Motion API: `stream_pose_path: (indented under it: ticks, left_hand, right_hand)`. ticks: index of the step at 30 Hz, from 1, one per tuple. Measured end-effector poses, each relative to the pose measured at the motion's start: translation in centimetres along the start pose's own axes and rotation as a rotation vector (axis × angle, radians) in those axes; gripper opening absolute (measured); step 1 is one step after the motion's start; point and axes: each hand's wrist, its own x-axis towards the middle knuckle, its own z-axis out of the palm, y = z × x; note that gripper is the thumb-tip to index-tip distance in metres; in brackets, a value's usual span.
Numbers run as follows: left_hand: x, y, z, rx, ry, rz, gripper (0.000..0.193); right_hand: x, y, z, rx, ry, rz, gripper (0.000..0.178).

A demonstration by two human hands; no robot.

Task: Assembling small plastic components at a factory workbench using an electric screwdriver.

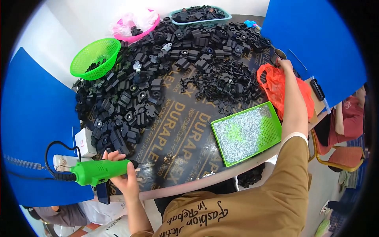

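Head view, looking down on a dark round surface (185, 130) with pale lettering. At 8 o'clock, a green electric screwdriver (100, 172) is held by the left hand (124, 175), the fingers closed around its barrel and the black tip directed toward the centre of the surface; a black cable (51, 152) is seen looping from its rear end toward the left edge. Just beside the tool, toward 9 o'clock, a small white box (85, 143) is shown at the rim of the surface.

At 2 o'clock, the right hand (285, 64) is extended far across the surface and is closed on a small metal cup (279, 54); whether the cup is lifted or resting cannot be told. Directly below that hand, an orange plastic bag (272, 85) is laid, partly covered by the forearm.

At 4 o'clock, a green rectangular tray (246, 132) filled with small silvery screws is set tilted near the edge of the surface. From 10 to 1 o'clock, a broad heap of black plastic parts (158, 79) is spread. At 11 o'clock, a green mesh basket (95, 58) is placed, with a pink basket (136, 25) and a teal basket (201, 15) toward 12 o'clock. Blue panels (35, 114) are seen standing at the left and right.
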Motion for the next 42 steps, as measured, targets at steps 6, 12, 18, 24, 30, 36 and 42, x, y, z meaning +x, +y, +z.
stream_pose_path:
  ticks: [6,12,18,24,30,36,42]
  left_hand:
    - [-0.2,-0.6,-0.2,0.022,0.037,-0.041,0.064]
    - [-0.2,-0.8,-0.2,0.007,0.018,-0.001,0.061]
    - [-0.1,-0.9,0.0,-0.074,0.015,-0.051,0.062]
    - [0.5,-1.4,0.2,-0.006,-0.047,-0.001,0.063]
    - [0.6,-1.8,0.0,0.033,-0.055,-0.035,0.064]
    - [-0.5,-0.2,-4.0,0.201,-0.116,0.176,0.078]
    - [1.3,-7.0,-14.6,0.126,0.607,-0.012,0.052]
  right_hand:
    - [-0.5,0.9,2.5,0.628,-0.044,0.228,0.015]
    - [-0.3,1.8,2.3,1.135,-0.079,0.220,0.009]
    - [-1.0,3.4,0.2,0.969,-0.135,-0.003,0.018]
    - [-3.8,1.5,-7.0,1.038,-0.458,-0.223,0.017]
    - [-19.0,-7.4,-13.8,0.998,-0.798,-0.324,0.018]
    - [-37.0,-12.2,-16.4,1.008,-0.951,-0.510,0.018]
    - [-50.5,-14.7,-18.2,0.950,-1.078,-0.453,0.015]
